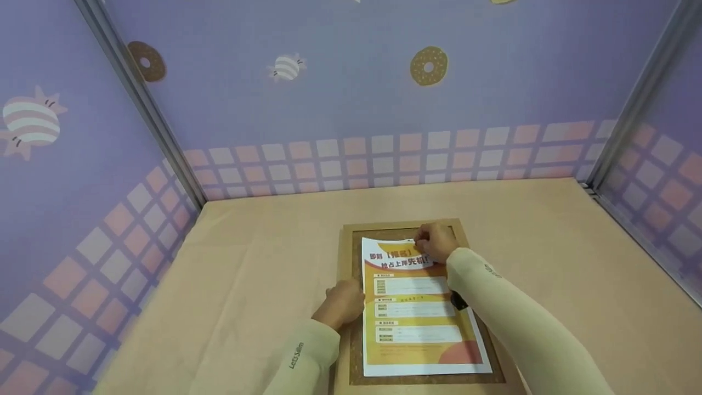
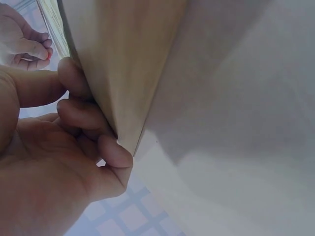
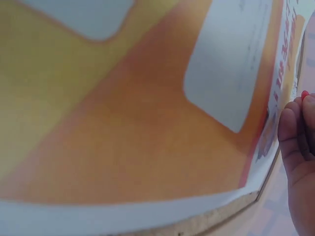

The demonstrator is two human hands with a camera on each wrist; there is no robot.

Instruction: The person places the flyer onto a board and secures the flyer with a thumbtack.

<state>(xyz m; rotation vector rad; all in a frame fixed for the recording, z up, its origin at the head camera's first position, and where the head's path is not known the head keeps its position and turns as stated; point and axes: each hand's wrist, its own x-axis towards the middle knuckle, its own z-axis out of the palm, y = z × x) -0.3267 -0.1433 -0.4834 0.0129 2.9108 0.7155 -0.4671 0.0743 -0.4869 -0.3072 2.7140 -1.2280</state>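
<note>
A printed yellow and orange poster (image 1: 417, 354) lies on a wood-framed cork board (image 1: 356, 373). At the poster's top edge, my right hand (image 1: 436, 241) pinches a small red thing (image 3: 305, 94), which looks like a push pin; most of it is hidden by the fingertips. My left hand (image 1: 344, 303) is at the left side of the board, its fingers curled at the poster's left edge. In the left wrist view, thumb and forefinger meet just above the wooden frame (image 2: 128, 59); the paper between them is hidden.
A beige cloth (image 1: 263, 263) covers the table under the board. Purple patterned walls (image 1: 340, 99) with metal posts (image 1: 148, 109) enclose the table at the back and sides. A black band (image 1: 458, 300) shows beneath the right forearm, over the poster's right edge.
</note>
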